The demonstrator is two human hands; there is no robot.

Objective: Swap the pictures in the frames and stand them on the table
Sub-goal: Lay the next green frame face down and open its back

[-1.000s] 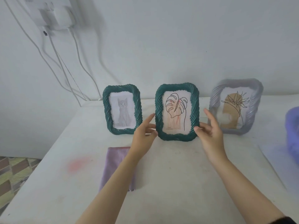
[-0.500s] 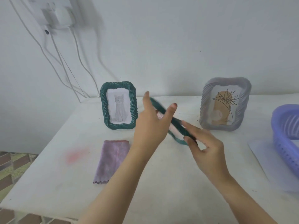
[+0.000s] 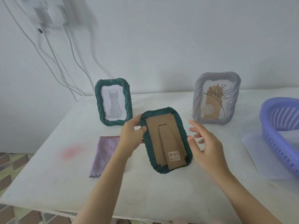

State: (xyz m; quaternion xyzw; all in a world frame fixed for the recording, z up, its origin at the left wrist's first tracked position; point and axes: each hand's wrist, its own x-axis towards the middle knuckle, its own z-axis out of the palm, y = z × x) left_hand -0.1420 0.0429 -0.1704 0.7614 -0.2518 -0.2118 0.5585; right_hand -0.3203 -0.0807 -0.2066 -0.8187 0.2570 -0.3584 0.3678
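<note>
A dark green frame (image 3: 165,139) is turned face down over the table, so its brown cardboard back and folded stand face me. My left hand (image 3: 131,135) grips its upper left edge, thumb on the back. My right hand (image 3: 205,143) touches the frame's right edge with the thumb, its fingers spread. A second green frame (image 3: 113,101) with a cat picture stands upright at the back left. A lilac-grey frame (image 3: 216,100) with a plant drawing stands at the back right.
A purple cloth (image 3: 103,154) lies on the white table (image 3: 48,175) under my left forearm. A purple plastic basket (image 3: 281,130) sits at the right edge on a thin sheet (image 3: 262,156). White cables (image 3: 53,50) hang down the wall at the left.
The middle green frame, which stood upright showing a leaf drawing, has been lifted, tipped over and turned so that its cardboard back faces up. Both hands moved nearer to me with it.
</note>
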